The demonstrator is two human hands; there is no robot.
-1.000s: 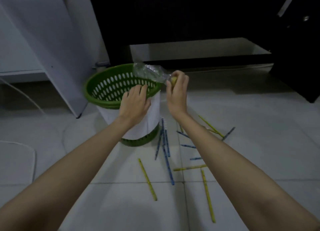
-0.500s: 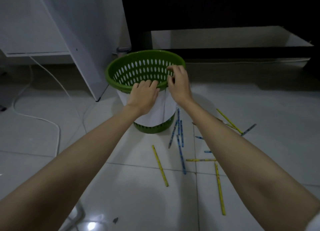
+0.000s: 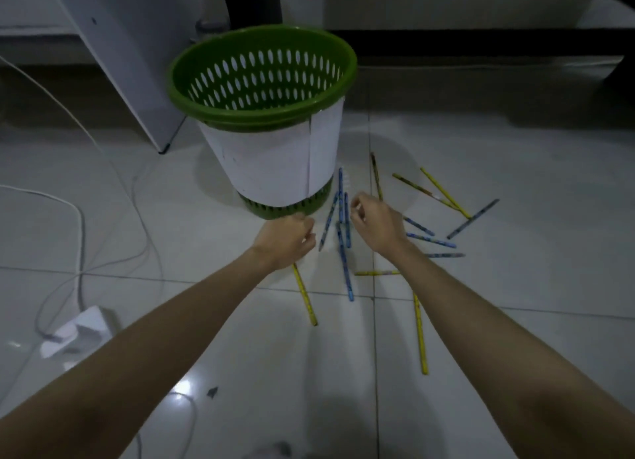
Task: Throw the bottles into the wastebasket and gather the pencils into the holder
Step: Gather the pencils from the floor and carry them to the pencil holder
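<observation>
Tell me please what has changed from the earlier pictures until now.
The bottle held at the basket rim a second ago is gone from view and from the right hand. Both hands left the rim and came down toward the blue pencils on the floor; the left hand is loosely curled, holding nothing visible. The basket and the scattered pencils lie as before.

No legible text or labels.

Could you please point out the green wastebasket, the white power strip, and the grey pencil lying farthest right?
green wastebasket (image 3: 240, 120), head view, front rim.
white power strip (image 3: 80, 335), head view, top face.
grey pencil (image 3: 473, 218), head view, mid-shaft.
</observation>
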